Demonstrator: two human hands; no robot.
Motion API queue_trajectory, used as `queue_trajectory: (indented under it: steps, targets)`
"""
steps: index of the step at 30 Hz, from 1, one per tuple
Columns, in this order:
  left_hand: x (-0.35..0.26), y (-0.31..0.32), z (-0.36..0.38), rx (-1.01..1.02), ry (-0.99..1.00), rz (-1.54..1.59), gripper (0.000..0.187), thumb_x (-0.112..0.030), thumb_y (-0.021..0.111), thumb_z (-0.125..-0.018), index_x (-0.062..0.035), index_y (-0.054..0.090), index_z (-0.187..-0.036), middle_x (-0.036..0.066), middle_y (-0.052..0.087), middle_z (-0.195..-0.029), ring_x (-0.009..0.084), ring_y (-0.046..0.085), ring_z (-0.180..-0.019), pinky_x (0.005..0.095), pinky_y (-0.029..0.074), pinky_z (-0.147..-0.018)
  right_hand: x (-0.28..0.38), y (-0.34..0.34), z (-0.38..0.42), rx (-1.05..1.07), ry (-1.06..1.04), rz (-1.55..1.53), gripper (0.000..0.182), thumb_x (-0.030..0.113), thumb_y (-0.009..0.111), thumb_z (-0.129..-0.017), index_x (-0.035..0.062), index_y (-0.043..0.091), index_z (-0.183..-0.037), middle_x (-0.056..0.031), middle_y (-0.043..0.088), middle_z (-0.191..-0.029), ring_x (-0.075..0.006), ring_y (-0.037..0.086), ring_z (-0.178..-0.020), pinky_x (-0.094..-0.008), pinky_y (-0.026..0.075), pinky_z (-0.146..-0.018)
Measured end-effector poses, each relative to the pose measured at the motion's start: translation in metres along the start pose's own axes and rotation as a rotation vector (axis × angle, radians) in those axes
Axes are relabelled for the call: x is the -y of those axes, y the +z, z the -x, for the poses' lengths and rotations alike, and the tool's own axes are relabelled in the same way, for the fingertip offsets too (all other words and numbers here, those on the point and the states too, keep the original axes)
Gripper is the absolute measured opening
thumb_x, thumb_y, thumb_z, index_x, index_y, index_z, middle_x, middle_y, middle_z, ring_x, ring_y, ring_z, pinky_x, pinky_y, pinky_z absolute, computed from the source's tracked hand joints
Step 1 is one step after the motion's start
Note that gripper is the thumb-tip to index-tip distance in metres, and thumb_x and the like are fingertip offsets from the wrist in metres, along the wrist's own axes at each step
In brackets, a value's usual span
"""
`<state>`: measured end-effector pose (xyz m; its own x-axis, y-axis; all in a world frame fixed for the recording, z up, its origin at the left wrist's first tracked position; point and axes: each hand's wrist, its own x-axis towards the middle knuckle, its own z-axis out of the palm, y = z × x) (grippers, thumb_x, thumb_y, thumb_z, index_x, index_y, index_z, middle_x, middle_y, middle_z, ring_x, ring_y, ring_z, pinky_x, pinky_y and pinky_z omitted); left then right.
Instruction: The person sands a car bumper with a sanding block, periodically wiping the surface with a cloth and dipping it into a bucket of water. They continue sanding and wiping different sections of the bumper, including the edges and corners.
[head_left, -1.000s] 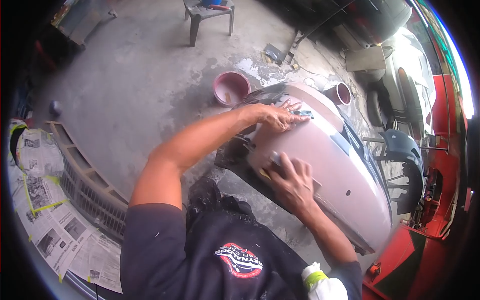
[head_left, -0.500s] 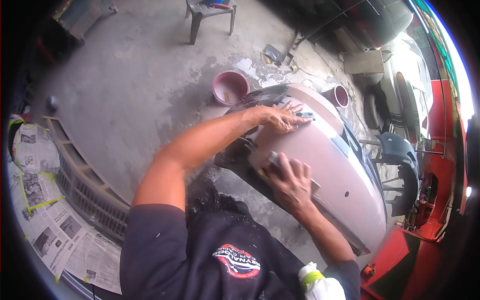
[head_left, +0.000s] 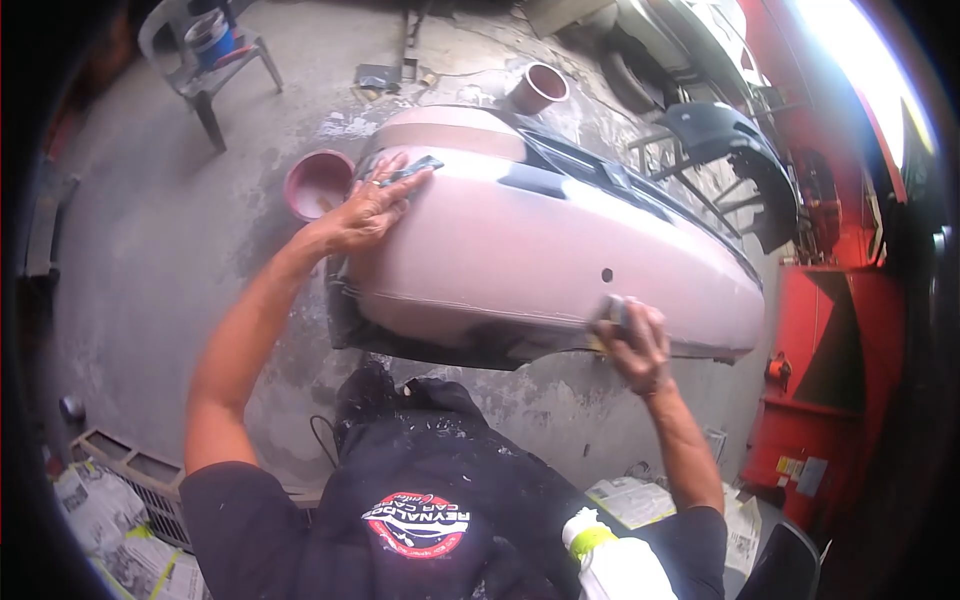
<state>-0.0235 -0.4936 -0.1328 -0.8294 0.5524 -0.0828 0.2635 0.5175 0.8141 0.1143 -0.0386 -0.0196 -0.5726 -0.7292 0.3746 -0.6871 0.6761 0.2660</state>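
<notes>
A pinkish, primer-coloured car bumper [head_left: 480, 230] lies in front of me with dark lower edges. My left hand [head_left: 372, 212] rests flat on its left end, fingers stretched and spread. Against its fingertips is a small dark blue-green piece [head_left: 412, 172] that looks like folded sandpaper. At the bumper's near edge, below a small round hole, my right hand [head_left: 640, 345] is closed round a sanding block [head_left: 612, 318]. Motion blurs the block, and the palm side of this hand is hidden.
Beside the bumper's left end stands a pink tub [head_left: 318, 185]; another tub [head_left: 540, 88] is behind it. A grey chair [head_left: 235, 65] bears a blue bucket [head_left: 208, 42]. A dark bumper on a stand [head_left: 715, 130] and red metal equipment [head_left: 825, 350] are to the right.
My view has turned, so the bumper lies more crosswise. My right hand has moved with the block rightward along the near edge. My left hand stays at the left end.
</notes>
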Motion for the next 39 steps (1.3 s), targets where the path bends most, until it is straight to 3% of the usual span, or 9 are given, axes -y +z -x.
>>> queue_trajectory:
  steps: [5, 11, 13, 14, 19, 27, 36, 38, 39]
  targets:
    - [-0.001, -0.005, -0.006, 0.023, -0.011, 0.011, 0.055, -0.02, 0.045, -0.107, -0.034, 0.031, -0.158, 0.015, 0.005, -0.169, 0.0359, -0.006, -0.156, 0.0545, 0.002, -0.124, -0.032, -0.029, 0.045, 0.081, -0.055, -0.023, 0.018, 0.021, 0.089, -0.073, 0.0174, 0.077, -0.087, -0.0143, 0.062, -0.131, -0.0335, 0.063, -0.113, -0.0507, 0.056, -0.094]
    - [0.003, -0.005, -0.003, 0.018, 0.003, -0.017, 0.057, -0.018, 0.048, -0.106, -0.0326, 0.031, -0.159, 0.017, 0.007, -0.168, 0.0349, -0.002, -0.156, 0.0489, 0.005, -0.125, 0.151, 0.073, -0.172, 0.067, -0.194, -0.252, 0.024, 0.025, 0.065, -0.084, 0.0112, 0.077, -0.099, -0.0166, 0.06, -0.127, -0.0316, 0.059, -0.113, -0.0484, 0.049, -0.094]
    - [0.0, -0.001, -0.003, -0.007, 0.038, -0.03, 0.057, -0.017, 0.048, -0.105, -0.0318, 0.032, -0.158, 0.017, 0.007, -0.168, 0.0352, 0.0, -0.156, 0.0483, 0.007, -0.125, 0.213, 0.111, -0.226, 0.523, -0.332, -0.336, 0.024, 0.024, 0.063, -0.082, 0.0089, 0.079, -0.092, -0.0172, 0.064, -0.119, -0.0328, 0.057, -0.112, -0.0563, 0.042, -0.1]
    - [-0.004, -0.001, -0.002, -0.028, 0.011, -0.013, 0.057, -0.015, 0.048, -0.105, -0.0305, 0.033, -0.158, 0.018, 0.008, -0.168, 0.0352, 0.001, -0.156, 0.0477, 0.009, -0.125, 0.25, 0.146, -0.228, 0.26, -0.189, -0.202, 0.024, 0.023, 0.061, -0.084, 0.0113, 0.08, -0.093, -0.0153, 0.065, -0.116, -0.0339, 0.057, -0.112, -0.0597, 0.04, -0.101]
    - [-0.002, 0.0, 0.0, -0.078, 0.043, 0.063, 0.055, -0.011, 0.045, -0.106, -0.0254, 0.035, -0.158, 0.017, 0.007, -0.168, 0.0327, 0.002, -0.156, 0.0466, 0.013, -0.125, 0.161, 0.068, -0.163, 0.09, -0.065, -0.27, 0.033, 0.024, 0.06, -0.089, 0.0188, 0.072, -0.119, -0.0165, 0.057, -0.132, -0.0321, 0.057, -0.112, -0.0469, 0.047, -0.095]
    - [-0.018, -0.01, 0.001, -0.025, -0.035, 0.007, 0.058, -0.01, 0.046, -0.104, -0.0241, 0.031, -0.159, 0.015, 0.004, -0.168, 0.0321, 0.0, -0.156, 0.0478, 0.013, -0.125, -0.054, -0.034, 0.043, 0.117, -0.076, -0.028, 0.02, 0.02, 0.084, -0.071, 0.0186, 0.077, -0.09, -0.0134, 0.06, -0.128, -0.03, 0.06, -0.112, -0.0484, 0.052, -0.096]
    - [-0.005, 0.003, -0.004, -0.08, 0.004, -0.02, 0.058, -0.016, 0.047, -0.104, -0.0319, 0.032, -0.158, 0.021, 0.011, -0.167, 0.0384, 0.001, -0.155, 0.0517, 0.007, -0.125, 0.138, 0.063, -0.167, 0.144, -0.267, -0.22, 0.028, 0.027, 0.064, -0.086, 0.0202, 0.074, -0.111, -0.0129, 0.055, -0.129, -0.0287, 0.058, -0.109, -0.0442, 0.048, -0.091]
    - [-0.003, 0.001, -0.001, -0.078, -0.005, -0.026, 0.057, -0.016, 0.047, -0.105, -0.0326, 0.033, -0.158, 0.021, 0.011, -0.167, 0.0381, 0.001, -0.155, 0.0511, 0.008, -0.125, 0.187, 0.074, -0.225, 0.561, -0.412, -0.223, 0.024, 0.026, 0.064, -0.086, 0.0135, 0.079, -0.1, -0.0133, 0.058, -0.127, -0.0313, 0.053, -0.117, -0.0502, 0.044, -0.097]
    - [-0.004, 0.002, -0.004, -0.066, 0.004, -0.02, 0.057, -0.016, 0.047, -0.105, -0.0332, 0.034, -0.157, 0.02, 0.011, -0.167, 0.0378, 0.002, -0.155, 0.0504, 0.008, -0.125, 0.228, 0.119, -0.225, 0.424, -0.313, -0.226, 0.023, 0.025, 0.064, -0.084, 0.0109, 0.08, -0.092, -0.0133, 0.059, -0.126, -0.0326, 0.052, -0.117, -0.0527, 0.042, -0.099]
